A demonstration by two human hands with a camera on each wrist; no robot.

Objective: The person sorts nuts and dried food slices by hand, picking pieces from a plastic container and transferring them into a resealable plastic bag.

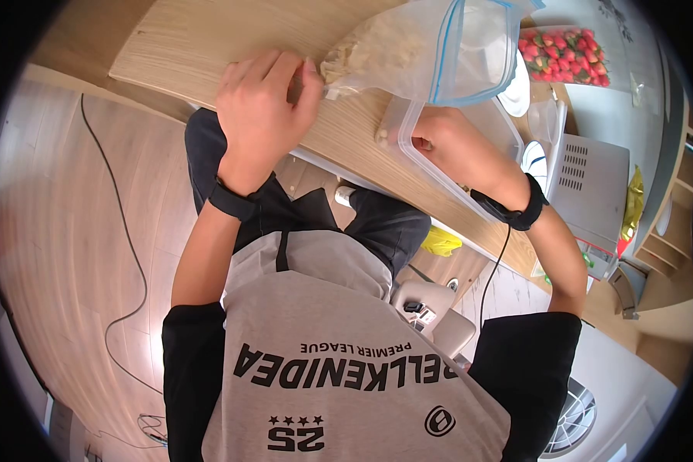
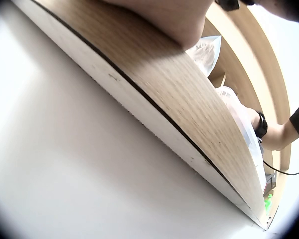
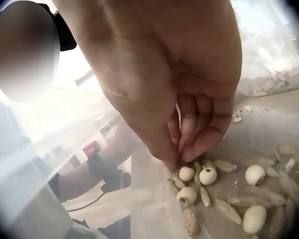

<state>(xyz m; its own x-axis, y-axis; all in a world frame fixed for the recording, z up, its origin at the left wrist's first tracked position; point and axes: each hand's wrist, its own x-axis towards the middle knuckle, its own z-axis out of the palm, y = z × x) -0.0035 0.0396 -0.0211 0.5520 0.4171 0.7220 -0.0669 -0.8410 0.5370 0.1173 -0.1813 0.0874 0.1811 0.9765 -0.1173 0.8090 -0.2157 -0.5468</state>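
My right hand (image 1: 450, 135) reaches down into a clear plastic box (image 1: 417, 154). In the right wrist view its thumb and fingers are bent together, with the fingertips (image 3: 192, 155) right over several round cream lotus seeds (image 3: 208, 175). Tan, elongated dried pieces (image 3: 228, 211) lie among the seeds on the box floor. Whether the fingertips pinch a piece, I cannot tell. My left hand (image 1: 262, 104) rests on the wooden table, fingers loosely bent. Beside its thumb lies a clear zip bag (image 1: 385, 54) of pale dried pieces, its blue-edged mouth toward the box.
A pack of strawberries (image 1: 566, 58) is at the back right, near white plates (image 1: 518, 88). To the right of the box stands a pale appliance with vents (image 1: 589, 185). The table's front edge (image 2: 139, 99) runs just below the left hand.
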